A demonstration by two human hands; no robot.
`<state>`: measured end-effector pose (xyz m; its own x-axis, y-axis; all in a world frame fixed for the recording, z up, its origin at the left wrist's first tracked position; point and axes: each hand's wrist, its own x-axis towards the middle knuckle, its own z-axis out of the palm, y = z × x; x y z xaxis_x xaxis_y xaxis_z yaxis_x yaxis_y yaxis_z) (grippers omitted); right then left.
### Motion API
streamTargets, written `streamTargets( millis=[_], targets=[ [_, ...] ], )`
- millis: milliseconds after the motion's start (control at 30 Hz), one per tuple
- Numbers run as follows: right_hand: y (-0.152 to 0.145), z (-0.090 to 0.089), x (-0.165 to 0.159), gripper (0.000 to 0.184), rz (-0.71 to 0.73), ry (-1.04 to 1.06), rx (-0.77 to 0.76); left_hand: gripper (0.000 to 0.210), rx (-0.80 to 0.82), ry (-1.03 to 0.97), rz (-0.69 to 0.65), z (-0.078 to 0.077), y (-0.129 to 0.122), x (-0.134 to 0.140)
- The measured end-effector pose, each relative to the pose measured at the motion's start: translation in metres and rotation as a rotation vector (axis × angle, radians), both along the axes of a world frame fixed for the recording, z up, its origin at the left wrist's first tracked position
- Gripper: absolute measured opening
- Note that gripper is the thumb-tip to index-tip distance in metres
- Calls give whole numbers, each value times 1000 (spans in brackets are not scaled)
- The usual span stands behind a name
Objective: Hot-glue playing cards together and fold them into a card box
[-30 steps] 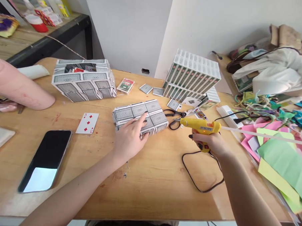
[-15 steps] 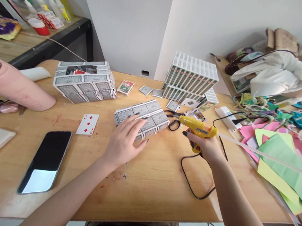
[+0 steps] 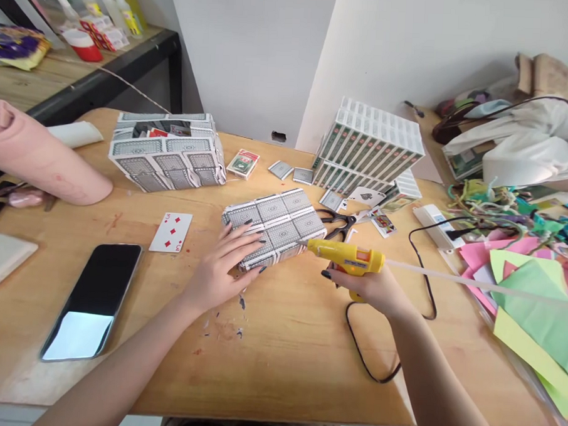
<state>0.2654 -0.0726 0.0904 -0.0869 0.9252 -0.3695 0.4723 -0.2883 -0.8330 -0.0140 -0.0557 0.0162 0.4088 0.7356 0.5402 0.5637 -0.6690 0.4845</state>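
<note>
My right hand (image 3: 368, 286) is wrapped round a yellow hot glue gun (image 3: 343, 254), with a long clear glue stick (image 3: 450, 277) trailing from its back. The gun's nozzle points left and lies at the near right part of a box covered in playing cards (image 3: 283, 222); whether it touches cannot be made out. Over the left end of that box rests my left hand (image 3: 225, 261), fingers spread across its top and the thumb along its near side. Black-handled scissors (image 3: 340, 225) lie just right of the box.
Behind stand a larger card-covered box (image 3: 168, 154) with an open top and stacked card packs (image 3: 372, 141). A five of diamonds card (image 3: 171, 232) and a phone (image 3: 92, 302) lie left. Right are a power strip (image 3: 436, 226), coloured paper (image 3: 534, 299) and the gun's black cord (image 3: 353, 341).
My right hand has brought the glue gun leftward to the box's edge. My left hand has shifted slightly left on the box, its fingers lying flatter. The whole view has moved a little.
</note>
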Motion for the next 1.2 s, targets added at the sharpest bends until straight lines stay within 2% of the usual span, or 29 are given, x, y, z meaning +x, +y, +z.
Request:
streamTargets(
  millis=[133,233,367,467,633,733,933,1133,1200],
  targets=[
    [4,9,-19,15,116,-81,-126,50,-63,-8,-102,1,2,-6],
    [10,14,-31,12,204,-161,-166,57,-105,-45,-189,2,3,-12],
    [22,16,-39,8,326,-212,-112,61,-70,-10,-150,0,4,-15],
    [31,24,-43,13,384,-237,-71,60,-51,27,-116,-3,6,-13],
    [50,46,-53,16,513,-336,-188,60,-16,45,-110,-7,8,-14],
    [62,52,-58,20,596,-335,-215,62,-2,48,-116,-8,8,-15],
    [69,53,-64,27,596,-374,-198,72,-40,17,-103,-8,8,-14],
    [64,56,-67,26,704,-478,-11,77,-77,5,-116,-9,8,-14],
    [63,58,-68,22,737,-488,4,77,-76,12,-121,-9,9,-15]
  ],
)
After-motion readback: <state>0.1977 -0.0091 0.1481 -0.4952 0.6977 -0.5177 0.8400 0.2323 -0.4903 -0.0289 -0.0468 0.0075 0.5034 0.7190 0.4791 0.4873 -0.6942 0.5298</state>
